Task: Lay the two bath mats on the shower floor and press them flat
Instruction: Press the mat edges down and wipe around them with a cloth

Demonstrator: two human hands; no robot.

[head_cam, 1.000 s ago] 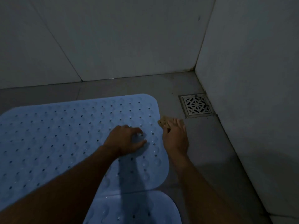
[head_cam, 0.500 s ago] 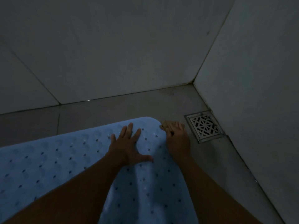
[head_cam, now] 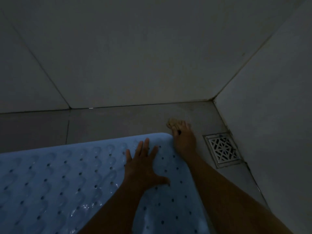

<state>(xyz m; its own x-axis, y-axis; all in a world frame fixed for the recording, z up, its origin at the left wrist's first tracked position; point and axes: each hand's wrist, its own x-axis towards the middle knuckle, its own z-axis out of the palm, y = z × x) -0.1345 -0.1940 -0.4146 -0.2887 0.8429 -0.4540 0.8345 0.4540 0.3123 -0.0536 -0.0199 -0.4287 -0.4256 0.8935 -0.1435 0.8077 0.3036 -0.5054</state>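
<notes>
Head, mat (head_cam: 67, 183) cropped, tan obj (head_cam: 170, 123) maybe cloth

Left hand (head_cam: 141, 168) on mat (head_cam: 67, 183), right hand (head_cam: 183, 141) on floor (head_cam: 118, 122) beside mat's corner, drain (head_cam: 222, 149) further right by wall (head_cam: 270, 115)

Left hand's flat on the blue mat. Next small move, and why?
Probably slide the left hand forward-right, pressing, to the rounded far corner of the blue mat. The palm lies flat, fingers spread, just short of that corner, which ends beside the right hand and short of the drain. Whether it is fully down is hard to tell in this dim light.
</notes>
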